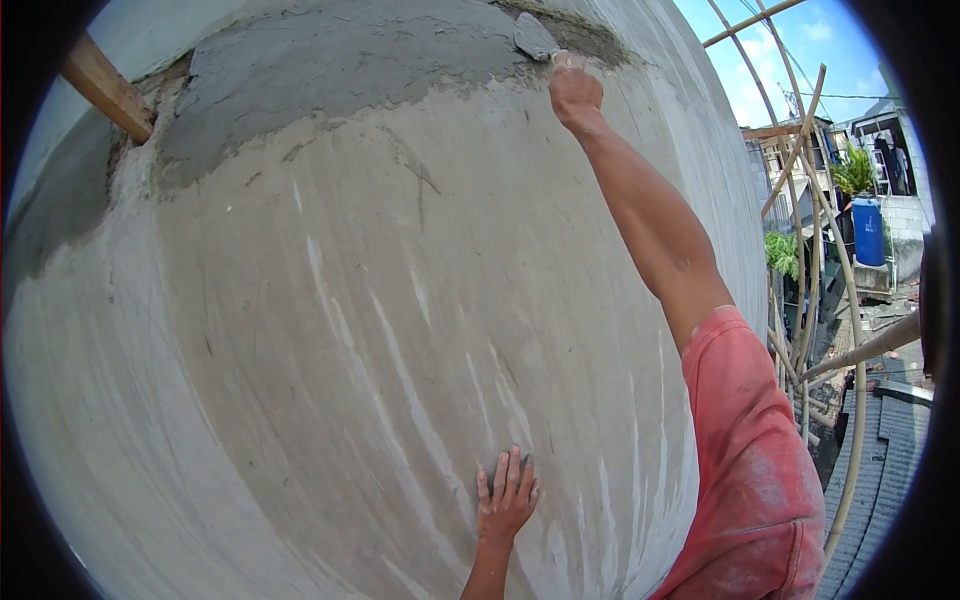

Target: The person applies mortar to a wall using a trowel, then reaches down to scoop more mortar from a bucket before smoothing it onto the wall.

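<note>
My right hand (577, 92) is raised high, its fingers wrapped round the handle of a trowel. The trowel's grey, mortar-coated blade (535, 37) lies against the wall at the edge of a rough patch. Darker wet mortar (340, 60) covers the upper band of the wall, left of the blade. Low down, my left hand (507, 497) rests on the dry, streaked wall (330, 330) with its fingers stretched out and holds nothing. The trowel's handle is mostly hidden inside my right fist.
A wooden beam (108, 88) juts from the wall at upper left. Bamboo scaffolding poles (855, 350) stand at right. Beyond them are a blue barrel (868, 231), green plants (853, 170), houses and a corrugated roof (880, 470) below.
</note>
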Motion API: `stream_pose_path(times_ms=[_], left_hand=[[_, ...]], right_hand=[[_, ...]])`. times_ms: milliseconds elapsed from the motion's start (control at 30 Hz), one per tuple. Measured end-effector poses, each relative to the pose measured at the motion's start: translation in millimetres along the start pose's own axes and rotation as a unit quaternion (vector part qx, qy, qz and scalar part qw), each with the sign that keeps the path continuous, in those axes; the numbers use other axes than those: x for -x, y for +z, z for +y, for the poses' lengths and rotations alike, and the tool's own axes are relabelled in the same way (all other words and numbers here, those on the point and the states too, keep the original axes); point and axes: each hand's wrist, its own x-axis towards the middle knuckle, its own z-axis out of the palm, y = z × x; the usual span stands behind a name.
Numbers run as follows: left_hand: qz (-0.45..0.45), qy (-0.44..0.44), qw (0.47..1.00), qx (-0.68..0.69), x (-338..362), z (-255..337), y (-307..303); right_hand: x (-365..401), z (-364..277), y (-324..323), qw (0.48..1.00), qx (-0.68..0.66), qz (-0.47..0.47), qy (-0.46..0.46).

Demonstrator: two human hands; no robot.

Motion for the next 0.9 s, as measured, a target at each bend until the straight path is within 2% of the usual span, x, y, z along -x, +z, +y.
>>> stream_pose_path(times_ms=[100,167,300,433,567,700,733,800,900], left_hand=[[-0.003,-0.002,1.000,-0.006,-1.2,0.2,-0.2],[-0.011,-0.004,1.000,-0.013,-0.4,1.4,-0.9],[0.005,0.001,1.000,-0.007,-2.8,1.1,-0.4],[0.004,0.000,1.000,-0.006,-2.5,0.8,0.8],[0.004,0.000,1.000,-0.003,-4.2,-0.4,-0.4],[-0.006,0.004,1.000,-0.004,-3.9,-1.1,-2.7],[-0.007,0.003,1.000,-0.011,-4.1,-0.4,-3.5],[-0.002,0.003,1.000,-0.013,-5.4,-0.3,-1.4],[-0.001,0.000,1.000,-0.015,-3.9,1.5,0.4]], right_hand=[[-0.6,14.3,0.3,0.999,-0.023,-0.005,0.033],[0.1,12.9,-5.6,0.996,-0.061,-0.060,0.031],[5.3,-14.4,-9.4,0.993,-0.094,-0.065,0.015],[28.0,-61.6,-22.8,0.985,-0.145,0.027,-0.090],[58.9,-109.3,-51.9,0.971,-0.185,0.015,-0.153],[73.1,-95.4,-64.7,0.961,-0.208,-0.001,-0.182],[74.5,-85.0,-58.8,0.962,-0.204,-0.003,-0.181],[74.1,-50.6,-38.2,0.977,-0.182,0.031,-0.107],[58.5,3.4,-5.1,0.995,-0.098,0.006,-0.014]])
